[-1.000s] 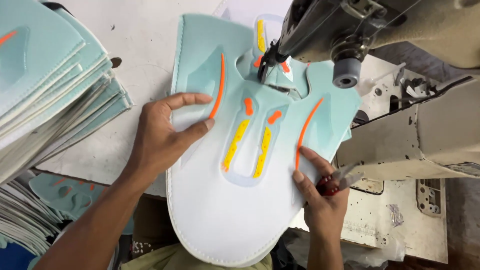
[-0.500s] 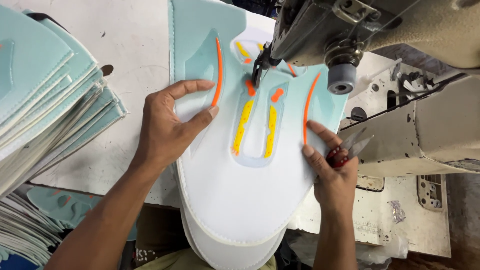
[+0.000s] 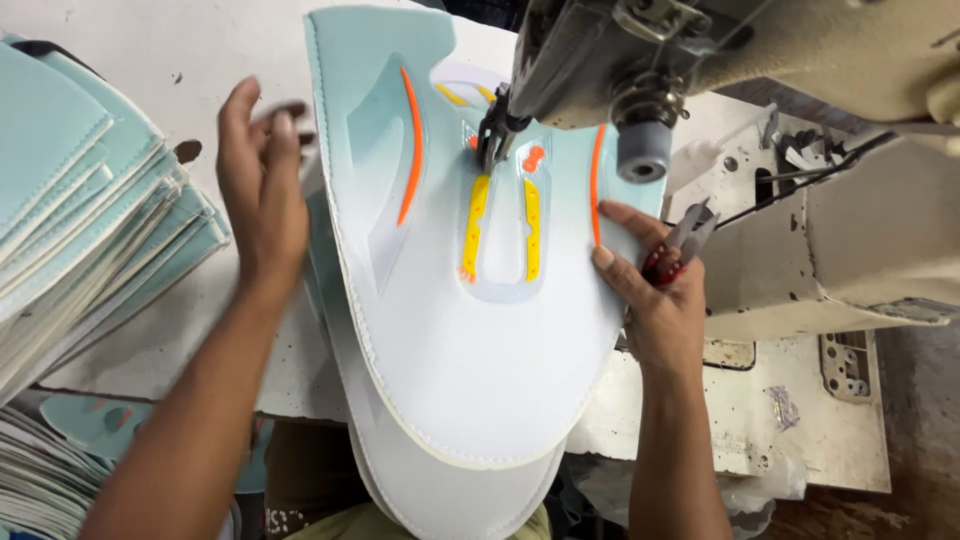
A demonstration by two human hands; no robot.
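While the right hand [image 3: 655, 300], clenching snips [image 3: 680, 245], presses the panel [image 3: 470, 330] edge, the left hand [image 3: 262, 195] hovers released beside it.

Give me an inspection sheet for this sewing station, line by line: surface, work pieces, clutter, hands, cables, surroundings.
Surface: white table, worn and stained.
Job's things: pale blue and white shaped panel with orange and yellow trim, under the sewing machine needle; more panels beneath it.
Clutter: stack of pale blue panels at left.
Hands: left hand lifted beside the panel's left edge, blurred; right hand presses the panel's right edge and holds small red-handled snips.
Cables: thin dark cable across the machine bed.
Surroundings: another pile of pieces at lower left.
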